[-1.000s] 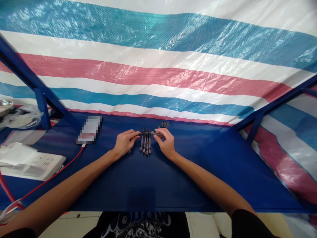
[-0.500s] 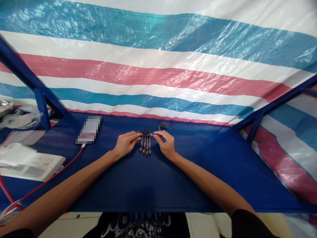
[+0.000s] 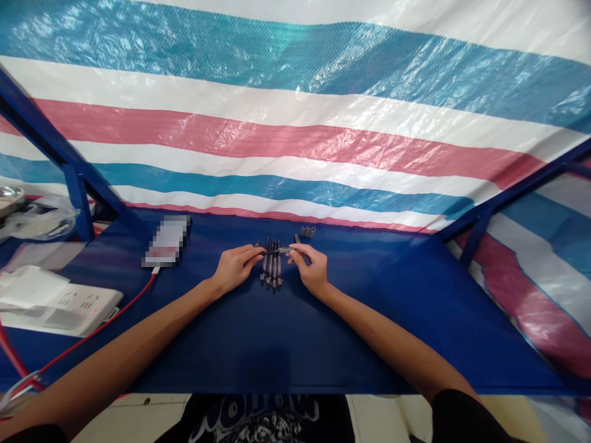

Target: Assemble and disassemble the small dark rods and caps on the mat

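I see a blue table (image 3: 217, 351) bearing a row of pens (image 3: 273, 271). Across that row, the left hand (image 3: 234, 268) and right hand (image 3: 313, 268) pinch opposite ends of a slim dark pen piece (image 3: 276, 251). Left of the row sits a white power strip (image 3: 99, 304); beyond the row, I have a striped tarp (image 3: 277, 141).

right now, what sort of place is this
Probably a makeshift work booth: a flat blue tabletop, a red, white and blue striped plastic sheet behind it, and a white rectangular power strip.
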Available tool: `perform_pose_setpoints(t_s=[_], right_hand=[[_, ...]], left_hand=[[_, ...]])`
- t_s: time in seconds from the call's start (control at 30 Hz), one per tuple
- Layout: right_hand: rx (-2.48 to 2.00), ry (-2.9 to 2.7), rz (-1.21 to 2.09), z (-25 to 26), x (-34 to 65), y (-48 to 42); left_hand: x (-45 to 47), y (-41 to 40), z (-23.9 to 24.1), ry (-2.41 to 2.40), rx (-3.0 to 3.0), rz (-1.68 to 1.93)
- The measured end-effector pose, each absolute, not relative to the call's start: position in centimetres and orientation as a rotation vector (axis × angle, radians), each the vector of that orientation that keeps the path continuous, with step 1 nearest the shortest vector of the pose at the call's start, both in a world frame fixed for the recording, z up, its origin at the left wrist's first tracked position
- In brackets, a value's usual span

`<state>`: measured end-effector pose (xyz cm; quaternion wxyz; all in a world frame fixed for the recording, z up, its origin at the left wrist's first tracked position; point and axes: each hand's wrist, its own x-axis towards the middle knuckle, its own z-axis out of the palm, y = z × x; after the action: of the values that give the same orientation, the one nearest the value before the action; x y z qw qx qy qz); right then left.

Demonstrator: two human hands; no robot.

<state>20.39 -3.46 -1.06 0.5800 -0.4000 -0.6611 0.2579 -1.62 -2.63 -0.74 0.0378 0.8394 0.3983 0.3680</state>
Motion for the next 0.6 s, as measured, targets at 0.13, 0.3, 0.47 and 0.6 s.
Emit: perform_pose_setpoints(t_s=[0.13, 0.3, 0.47, 0.6], right_hand=[[-0.953, -1.553, 0.622, -1.05, 20.35, -3.37], [-0.93, -1.631, 0.504, -0.92, 20.34, -3.43], [-0.948, -1.689, 0.443, -0.8, 20.36, -3.61], [-0.951, -1.669, 0.511, -0.91, 20.38, -3.57]], left_hand=[[-1.67, -2.61, -0.87, 1.185, 2.604, 1.147], [-1.76, -2.48, -1.0, 1.154, 2.62, 1.154], [-1.88, -2.47, -0.88, 1.176, 2.597, 1.139], [-1.88, -2.5, -0.82, 1.155, 2.596, 1.148]])
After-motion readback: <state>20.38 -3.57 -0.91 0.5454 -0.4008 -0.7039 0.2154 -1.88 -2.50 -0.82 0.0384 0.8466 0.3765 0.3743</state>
